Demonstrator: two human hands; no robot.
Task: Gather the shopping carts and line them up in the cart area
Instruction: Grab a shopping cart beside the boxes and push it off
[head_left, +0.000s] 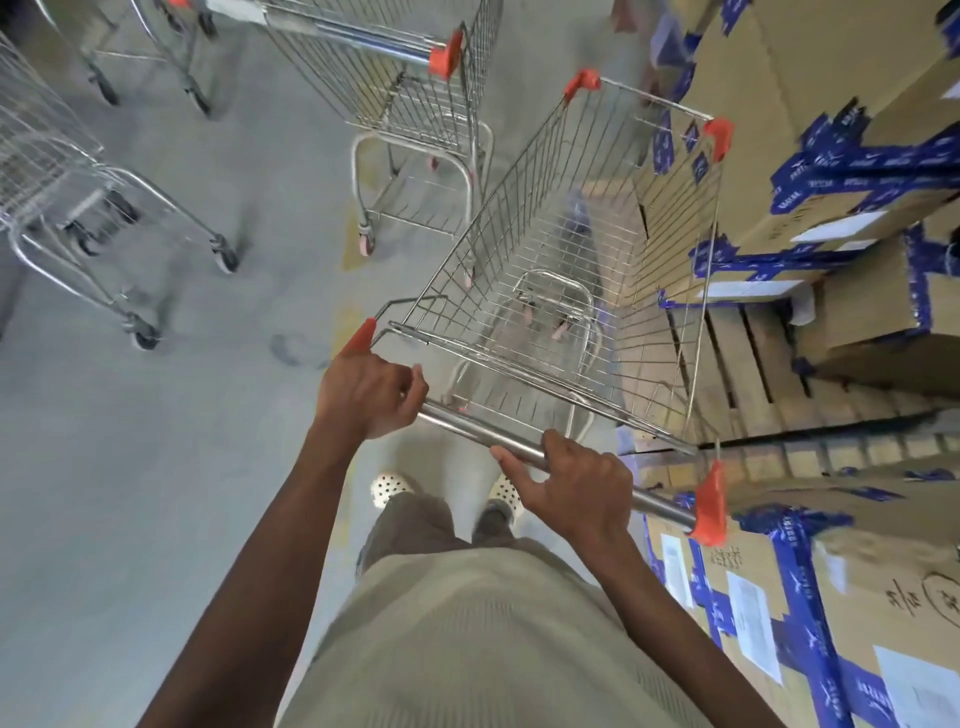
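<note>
Steel handle bar (467, 423) of the cart (498, 228) is held by both hands: left grip (371, 387) curled round its left end, right grip (576, 486) round its right. The cart stands just beside stacked boxes (857, 104). Best to push evenly and steer left, nesting it behind the cart ahead (410, 93).

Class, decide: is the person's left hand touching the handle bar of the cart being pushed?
Touching. The head view shows the left hand with fingers curled over the handle bar.
</note>
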